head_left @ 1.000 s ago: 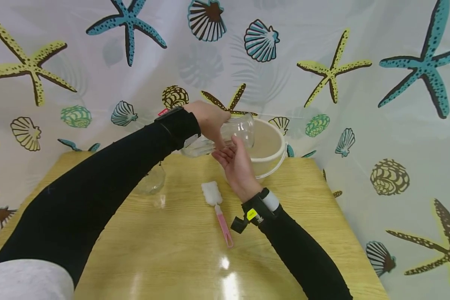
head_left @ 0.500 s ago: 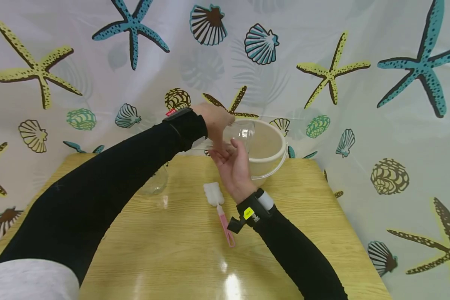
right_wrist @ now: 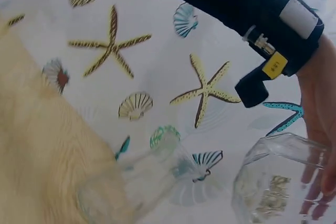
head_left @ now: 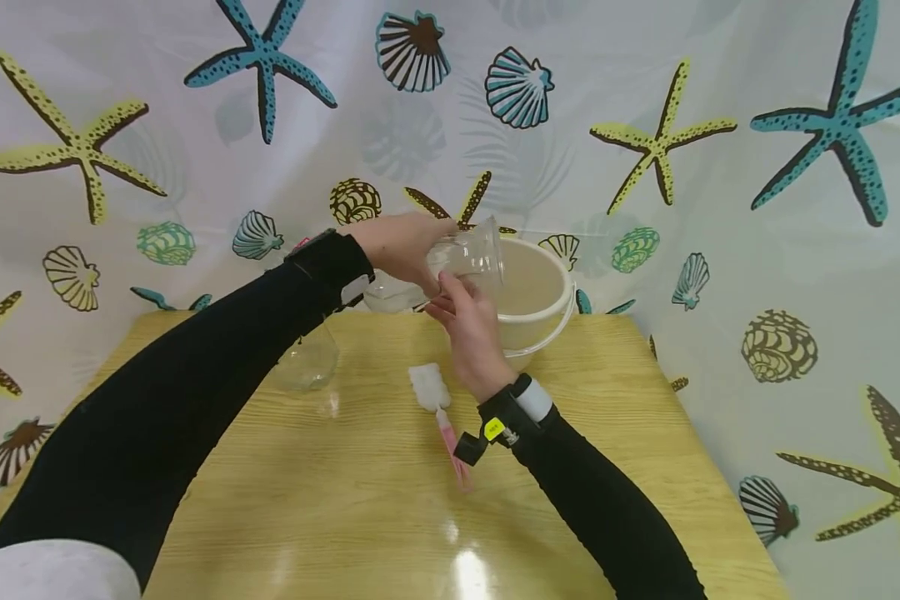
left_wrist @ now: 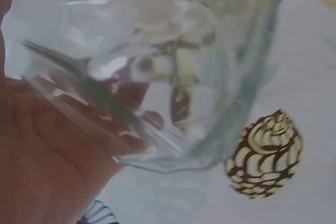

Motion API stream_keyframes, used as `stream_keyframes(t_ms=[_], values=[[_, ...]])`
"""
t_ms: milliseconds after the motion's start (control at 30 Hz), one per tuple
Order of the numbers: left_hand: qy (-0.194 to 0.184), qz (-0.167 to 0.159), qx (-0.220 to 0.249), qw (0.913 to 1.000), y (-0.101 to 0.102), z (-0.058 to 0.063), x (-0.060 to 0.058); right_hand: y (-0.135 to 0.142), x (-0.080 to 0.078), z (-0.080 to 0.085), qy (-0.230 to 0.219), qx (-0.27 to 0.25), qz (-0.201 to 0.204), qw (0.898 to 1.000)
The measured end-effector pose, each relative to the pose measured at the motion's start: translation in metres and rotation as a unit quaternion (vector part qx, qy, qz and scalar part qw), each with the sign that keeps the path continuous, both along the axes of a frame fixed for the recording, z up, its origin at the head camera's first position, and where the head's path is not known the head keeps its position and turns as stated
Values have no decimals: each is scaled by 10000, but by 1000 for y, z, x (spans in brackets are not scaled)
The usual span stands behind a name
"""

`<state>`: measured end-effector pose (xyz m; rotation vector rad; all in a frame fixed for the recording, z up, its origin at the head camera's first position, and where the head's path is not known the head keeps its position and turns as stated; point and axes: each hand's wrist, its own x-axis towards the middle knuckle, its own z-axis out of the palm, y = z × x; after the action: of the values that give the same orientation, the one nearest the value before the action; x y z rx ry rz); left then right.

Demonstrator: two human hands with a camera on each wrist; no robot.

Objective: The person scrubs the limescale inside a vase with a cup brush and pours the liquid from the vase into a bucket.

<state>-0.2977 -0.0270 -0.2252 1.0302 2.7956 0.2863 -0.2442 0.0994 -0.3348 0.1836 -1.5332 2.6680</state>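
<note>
A clear glass vase (head_left: 474,250) with a flared mouth lies on its side in the air, its mouth at the bucket's near left rim. My left hand (head_left: 401,243) grips it from above; in the left wrist view that hand (left_wrist: 50,150) lies along the thick, faceted glass base (left_wrist: 210,145). My right hand (head_left: 474,337) holds the vase from below, thumb against the glass near the neck and fingers partly hidden beneath. The white bucket (head_left: 528,329) stands behind my right hand. In the right wrist view the faceted vase base (right_wrist: 257,182) shows beside my left hand (right_wrist: 317,108).
Another clear glass vase (head_left: 309,362) stands on the wooden table (head_left: 330,492) beneath my left forearm. A white sponge brush (head_left: 430,386) with a pink handle (head_left: 453,446) lies in the middle of the table. A patterned curtain (head_left: 630,92) hangs behind and at the sides.
My left hand has shifted left along the vase, and its flared mouth shows more plainly. My right thumb has come up onto the glass. The bucket and brush stay put.
</note>
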Motion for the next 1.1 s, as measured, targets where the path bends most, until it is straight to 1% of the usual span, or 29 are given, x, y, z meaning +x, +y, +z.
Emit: stream_keyframes(t_ms=[33,100,167,233,300,367,433,500,533,633,800,867,967,1033,1100], values=[[11,10,107,9999,-2,-3,0,0,0,0,63,351,-116,9993],[19,44,277,9996,-8,-8,1,1,0,0,167,962,-283,9948],[29,135,642,9978,-16,-17,3,1,-1,0,254,1552,-399,9868],[25,279,1056,9940,-23,-27,5,1,-2,0,372,2101,-498,9757],[-31,491,1423,9886,-30,-35,7,0,-4,1,523,2658,-570,9609],[-96,729,1804,9808,-37,-44,8,-1,-7,3,718,3153,-634,9442],[-133,931,2120,9727,-43,-53,10,-4,-9,4,927,3569,-644,9273],[-94,1123,2407,9640,-49,-62,12,-8,-12,4,1091,3899,-614,9123],[-64,1204,2543,9596,-51,-67,13,-10,-13,3,1140,4043,-596,9055],[110,1475,2887,9459,-58,-84,16,-18,-17,-2,1185,4381,-510,8896],[248,1952,3314,9227,-68,-114,22,-31,-25,-15,1399,4924,-511,8575],[247,2115,3478,9131,-71,-125,24,-36,-28,-22,1495,5060,-471,8482],[306,2352,3622,9014,-74,-138,26,-43,-33,-32,1646,5079,-357,8448],[346,2521,3675,8945,-77,-148,25,-48,-35,-38,1762,5005,-240,8473],[403,2681,3718,8879,-79,-157,26,-53,-36,-45,1844,5011,-170,8453]])
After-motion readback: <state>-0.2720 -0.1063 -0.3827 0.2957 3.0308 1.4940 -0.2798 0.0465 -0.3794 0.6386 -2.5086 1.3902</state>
